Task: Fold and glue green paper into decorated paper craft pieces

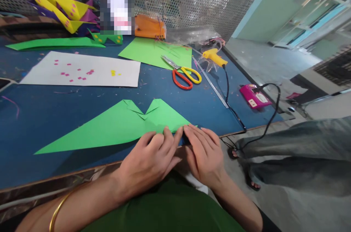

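Pressing flat on the near right corner of one folded green paper (117,126), a smooth, long, pointed shape notched at its top edge and lying at the near edge of the blue table (41,111), left hand (148,162) and right hand (204,155) grasp nothing, fingers extended. The fingers hide that corner. Beyond: one pair of red-and-yellow-handled scissors (182,73), one yellow glue gun (214,57), one white sheet (82,71) dotted with small pink and yellow squares.

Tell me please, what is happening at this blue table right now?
A person presses both hands on a folded green paper at the near edge of the blue table. The left hand and right hand lie side by side, fingers flat on the paper's right corner. Farther back lie scissors with red and yellow handles on another green sheet, a yellow glue gun, and a white sheet with small pink bits.
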Demonstrator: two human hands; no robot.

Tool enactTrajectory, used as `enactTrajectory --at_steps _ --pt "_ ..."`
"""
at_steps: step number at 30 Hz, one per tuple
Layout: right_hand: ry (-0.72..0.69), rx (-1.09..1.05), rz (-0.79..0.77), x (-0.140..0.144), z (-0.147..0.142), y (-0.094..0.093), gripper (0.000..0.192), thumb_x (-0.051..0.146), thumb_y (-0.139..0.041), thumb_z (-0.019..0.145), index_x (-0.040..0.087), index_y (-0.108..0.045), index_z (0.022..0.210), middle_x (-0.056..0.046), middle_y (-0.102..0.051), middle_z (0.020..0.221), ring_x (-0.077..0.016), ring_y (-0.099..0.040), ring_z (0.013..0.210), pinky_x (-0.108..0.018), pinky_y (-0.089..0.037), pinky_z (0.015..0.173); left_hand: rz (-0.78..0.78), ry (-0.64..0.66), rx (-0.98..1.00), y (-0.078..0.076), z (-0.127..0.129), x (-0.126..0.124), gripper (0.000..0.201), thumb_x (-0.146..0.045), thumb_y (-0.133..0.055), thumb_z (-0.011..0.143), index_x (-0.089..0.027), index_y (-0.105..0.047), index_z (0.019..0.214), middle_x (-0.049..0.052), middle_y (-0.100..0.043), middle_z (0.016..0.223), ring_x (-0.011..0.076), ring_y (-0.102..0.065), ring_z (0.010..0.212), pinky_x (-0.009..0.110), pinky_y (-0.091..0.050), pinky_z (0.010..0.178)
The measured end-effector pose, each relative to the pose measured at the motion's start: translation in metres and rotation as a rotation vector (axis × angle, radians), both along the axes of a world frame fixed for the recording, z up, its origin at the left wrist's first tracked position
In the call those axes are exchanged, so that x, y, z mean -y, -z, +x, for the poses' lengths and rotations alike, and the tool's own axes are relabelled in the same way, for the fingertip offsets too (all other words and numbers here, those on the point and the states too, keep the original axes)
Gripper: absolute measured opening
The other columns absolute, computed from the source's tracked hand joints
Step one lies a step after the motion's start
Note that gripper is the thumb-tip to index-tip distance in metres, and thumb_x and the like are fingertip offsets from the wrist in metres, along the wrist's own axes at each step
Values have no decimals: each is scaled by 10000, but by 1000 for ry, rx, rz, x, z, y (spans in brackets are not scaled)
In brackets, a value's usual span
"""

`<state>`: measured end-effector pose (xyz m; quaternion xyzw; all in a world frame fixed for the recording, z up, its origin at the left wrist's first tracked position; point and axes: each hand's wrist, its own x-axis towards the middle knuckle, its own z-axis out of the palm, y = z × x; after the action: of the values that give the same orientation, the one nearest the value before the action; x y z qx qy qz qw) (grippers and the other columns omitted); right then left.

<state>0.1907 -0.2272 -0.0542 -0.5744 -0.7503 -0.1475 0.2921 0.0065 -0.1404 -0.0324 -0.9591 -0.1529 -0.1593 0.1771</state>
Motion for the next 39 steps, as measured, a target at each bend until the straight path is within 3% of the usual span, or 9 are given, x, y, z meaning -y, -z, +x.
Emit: enactTrajectory --at_steps 6,17,24,28,31,35,39 --pt "86 68 -91 1 -5 -1 414 294 -475 987 127 -588 1348 -154 -662 1269 -269 -576 1241 -468 -345 1094 -103 -25 148 0 -18 -2 459 -348 -483 1023 -29 -593 1334 124 -701 1259 266 -604 1114 464 -372 1074" --pt "163 103 -100 3 -28 -10 438 277 -464 994 10 -590 1317 -203 -632 1328 -306 -551 1278 -517 -257 1167 -112 -115 192 -10 -47 -8 386 -364 -499 1001 -99 -671 1222 110 -747 1134 293 -677 1004 490 -364 1031" --pt "-69 90 -21 -14 -47 -3 454 316 -462 994 4 -610 1288 -185 -642 1332 -274 -546 1277 -414 -401 1115 -157 -100 187 -10 -43 -6 392 -308 -413 1025 -77 -672 1208 112 -749 1128 283 -673 1027 483 -322 1079" --pt "-77 37 2 -18 -50 3 440 302 -480 982 -11 -618 1258 -205 -658 1281 -287 -556 1252 -428 -454 1071 -241 -110 252 -13 -55 -8 378 -305 -469 1004 -90 -632 1269 101 -746 1162 282 -675 1054 492 -325 1096" --pt "-81 40 -8 -17 -50 5 439 287 -493 975 -14 -601 1276 -217 -646 1284 -293 -543 1259 -451 -455 1070 -257 -209 364 -16 -68 -13 266 -290 -580 968 -166 -678 1182 64 -775 1066 267 -700 981 494 -369 1058" --pt "-29 55 -16 -16 -55 5 468 349 -485 986 69 -586 1346 -206 -618 1284 -309 -539 1221 -483 -458 1035 -300 -331 496 -18 -77 -16 114 -245 -623 950 -281 -730 931 -13 -786 927 243 -712 867 518 -391 1002" --pt "29 107 -36 -17 -62 3 495 458 -460 994 169 -603 1370 -198 -602 1262 -336 -543 1188 -519 -436 1006 -332 -341 538 -18 -74 -14 127 -258 -627 950 -300 -726 884 -33 -781 892 226 -708 843 524 -380 1004"
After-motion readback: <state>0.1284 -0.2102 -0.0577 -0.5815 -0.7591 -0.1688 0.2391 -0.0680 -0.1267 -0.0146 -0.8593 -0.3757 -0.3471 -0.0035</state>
